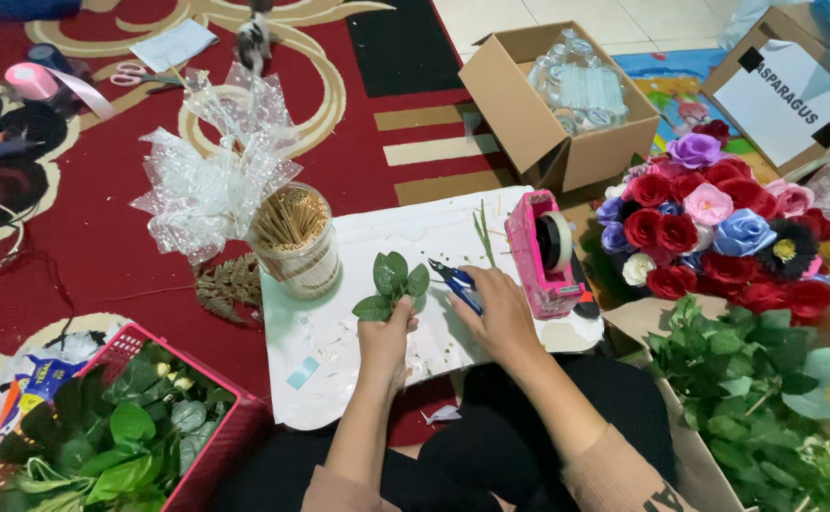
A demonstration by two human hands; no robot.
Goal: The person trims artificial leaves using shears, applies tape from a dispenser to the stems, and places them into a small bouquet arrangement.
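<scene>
We see the left hand gripping a leaf sprig, the right hand clutching blue-handled cutters, and, upper right, a brown carton bearing a white rectangular label.

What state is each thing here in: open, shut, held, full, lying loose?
Leaf sprig: held upright in left hand.
Cutters: held in right hand, tips over the white board.
Cardboard box: flaps open, clear cups inside.
Stick jar: uncovered, full of sticks.
Pink basket: full of greenery.
Tape dispenser: standing on the board, roll loaded.
Scissors: lying on the carpet.
</scene>
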